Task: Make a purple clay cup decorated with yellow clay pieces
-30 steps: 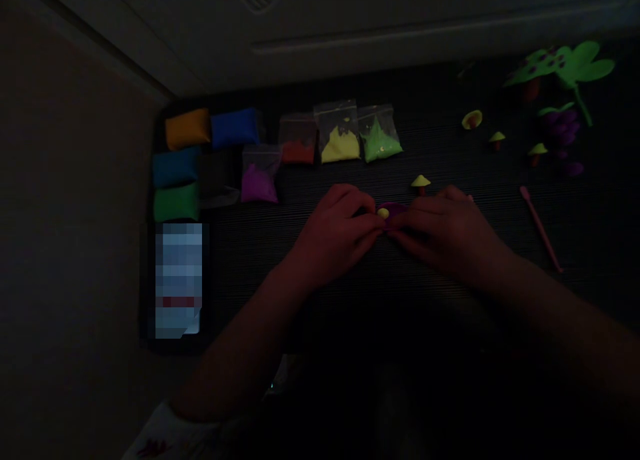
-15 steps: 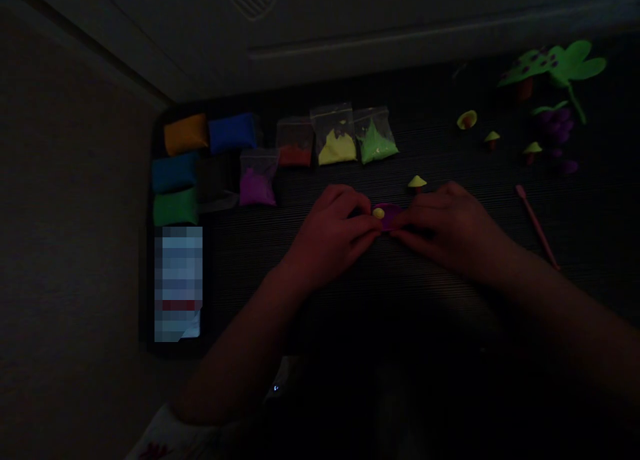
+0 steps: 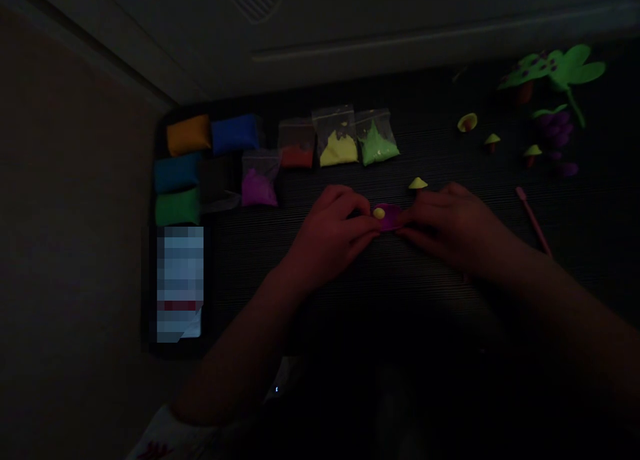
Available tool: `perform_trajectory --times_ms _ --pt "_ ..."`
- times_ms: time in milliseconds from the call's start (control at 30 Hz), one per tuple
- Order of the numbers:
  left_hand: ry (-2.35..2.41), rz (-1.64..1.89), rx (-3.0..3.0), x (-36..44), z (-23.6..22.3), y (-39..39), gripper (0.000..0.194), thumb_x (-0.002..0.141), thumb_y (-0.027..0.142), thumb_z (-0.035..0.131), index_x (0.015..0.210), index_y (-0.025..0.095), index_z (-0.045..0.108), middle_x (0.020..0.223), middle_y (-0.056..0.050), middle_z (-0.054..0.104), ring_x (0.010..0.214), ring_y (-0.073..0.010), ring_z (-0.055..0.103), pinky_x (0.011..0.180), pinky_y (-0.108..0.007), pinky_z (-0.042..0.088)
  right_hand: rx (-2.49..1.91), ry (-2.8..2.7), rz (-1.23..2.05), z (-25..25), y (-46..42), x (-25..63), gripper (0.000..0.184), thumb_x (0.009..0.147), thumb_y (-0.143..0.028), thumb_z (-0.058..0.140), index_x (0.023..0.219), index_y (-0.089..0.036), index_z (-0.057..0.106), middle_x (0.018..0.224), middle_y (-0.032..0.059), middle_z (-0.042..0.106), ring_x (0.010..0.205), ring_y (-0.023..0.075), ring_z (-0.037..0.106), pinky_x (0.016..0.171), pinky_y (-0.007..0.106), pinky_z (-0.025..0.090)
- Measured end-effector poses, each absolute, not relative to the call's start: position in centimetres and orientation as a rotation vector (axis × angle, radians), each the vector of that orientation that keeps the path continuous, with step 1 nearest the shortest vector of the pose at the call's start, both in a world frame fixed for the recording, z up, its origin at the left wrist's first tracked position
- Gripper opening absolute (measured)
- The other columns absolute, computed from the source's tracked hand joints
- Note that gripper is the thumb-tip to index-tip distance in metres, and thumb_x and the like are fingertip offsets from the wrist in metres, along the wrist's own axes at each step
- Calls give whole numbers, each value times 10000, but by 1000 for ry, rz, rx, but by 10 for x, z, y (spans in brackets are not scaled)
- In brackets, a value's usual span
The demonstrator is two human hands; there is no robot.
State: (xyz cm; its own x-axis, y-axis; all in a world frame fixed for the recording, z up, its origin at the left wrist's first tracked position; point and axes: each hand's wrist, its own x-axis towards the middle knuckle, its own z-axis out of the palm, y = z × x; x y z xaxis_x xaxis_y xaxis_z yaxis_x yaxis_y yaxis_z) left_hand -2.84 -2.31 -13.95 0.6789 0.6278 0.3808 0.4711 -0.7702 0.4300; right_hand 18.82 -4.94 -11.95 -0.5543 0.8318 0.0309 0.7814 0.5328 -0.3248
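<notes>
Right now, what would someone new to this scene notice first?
In the dimness, the eye would probably go first to the bright pixelated panel at the left end of the dark table. Next might come the vivid purple piece near the middle, held by its edges between the left hand and right hand, then the light-green petaled shape at the far right.

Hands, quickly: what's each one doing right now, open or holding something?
Left hand: closed, holding the left edge of the purple piece.
Right hand: closed, holding its right edge.
</notes>
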Motion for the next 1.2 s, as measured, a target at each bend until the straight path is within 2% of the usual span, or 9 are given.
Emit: perform_trajectory --times_ms 133,267,400,533,700,833,1033,1200 --pt "929 808 2390 -30 -129 -25 179 766 232 624 944 210 622 927 -24 586 918 -157 505 838 -328 420 -1339 -2470 456 -114 -50 189 162 831 -254 511 931 -187 619 806 35 641 773 172 583 713 322 361" --pt "947 986 1752 -32 -124 -25 270 733 226 654 985 207 558 988 -27 569 874 -131 550 765 -277 475 -1363 -2193 583 -104 -55 187 129 801 -278 571 887 -195 619 761 13 632 729 152 580 669 292 415" --pt "724 905 1042 -27 -125 -26 213 766 238 618 970 215 563 967 -21 588 876 -121 585 711 -235 503 -1332 -2019 707 -98 -60 182 116 782 -300 597 860 -219 623 765 7 637 707 148 591 642 289 456" --pt "610 796 639 -21 -124 -30 144 781 262 607 907 193 595 898 -9 604 791 -94 601 668 -204 514 -1280 -1994 695 -98 -63 178 102 765 -281 616 844 -218 630 767 9 652 724 149 608 646 291 473" --pt "623 739 497 -17 -124 -33 158 760 248 638 899 199 582 927 -1 624 788 -86 613 687 -195 520 -1264 -1986 705 -102 -64 177 123 763 -248 622 886 -232 620 837 7 659 775 143 613 703 298 480" --pt "580 704 431 -15 -125 -34 172 751 284 649 877 188 582 895 2 628 771 -93 616 680 -207 527 -1234 -1973 718 -103 -64 176 138 759 -232 625 896 -223 614 817 4 648 744 136 605 672 288 477" --pt "627 720 446 -11 -125 -38 186 782 324 608 876 166 579 883 -15 615 828 -121 603 768 -273 512 -1219 -2124 665 -106 -64 174 163 776 -235 600 937 -208 598 853 21 643 765 140 592 685 286 458" --pt "685 788 435 -6 -126 -41 151 787 309 600 831 165 583 830 9 600 756 -87 582 724 -231 497 -1210 -2250 504 -111 -65 170 136 794 -247 574 924 -207 583 825 23 639 767 156 571 696 304 425"
